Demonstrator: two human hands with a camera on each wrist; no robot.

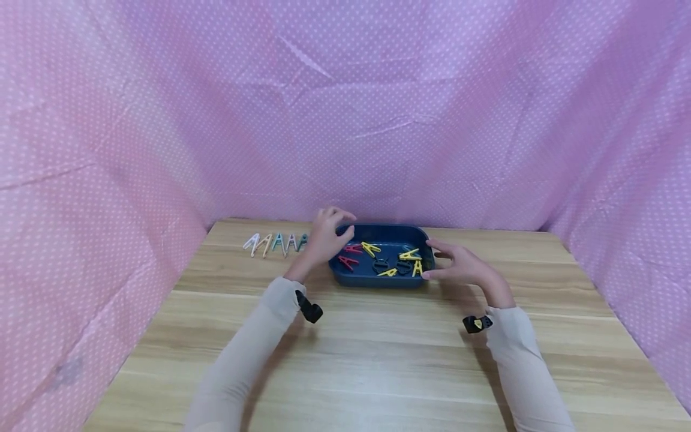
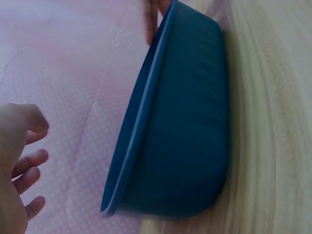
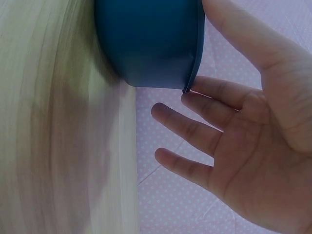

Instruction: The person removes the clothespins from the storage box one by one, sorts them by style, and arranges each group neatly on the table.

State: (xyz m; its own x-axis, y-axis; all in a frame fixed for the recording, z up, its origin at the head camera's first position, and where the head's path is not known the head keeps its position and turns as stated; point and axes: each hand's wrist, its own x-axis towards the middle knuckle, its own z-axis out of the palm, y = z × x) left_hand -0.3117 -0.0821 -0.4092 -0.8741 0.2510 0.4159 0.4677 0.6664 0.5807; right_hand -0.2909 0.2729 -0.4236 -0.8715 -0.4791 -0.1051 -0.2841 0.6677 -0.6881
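A dark blue rectangular basin [image 1: 378, 281] sits near the table's back edge. Inside lie red clothespins [image 1: 348, 262], several yellow clothespins [image 1: 370, 249] and dark round clips [image 1: 380, 266]. Over the basin's left end hovers my left hand [image 1: 326, 235], thumb and fingers apart with nothing between them; the left wrist view shows a gap between its fingers and the basin's rim [image 2: 139, 122]. My right hand [image 1: 459, 264] is at the basin's right end, fingers spread. In the right wrist view, its thumb and foremost fingers [image 3: 214, 107] touch the rim while the other fingers extend freely.
Left of the basin, a row of clothespins stands on the wooden table [image 1: 378, 360]: a white clothespin [image 1: 251, 242], a beige one, teal ones and a pale pink one. Pink dotted cloth [image 1: 378, 120] hangs behind and along both sides.
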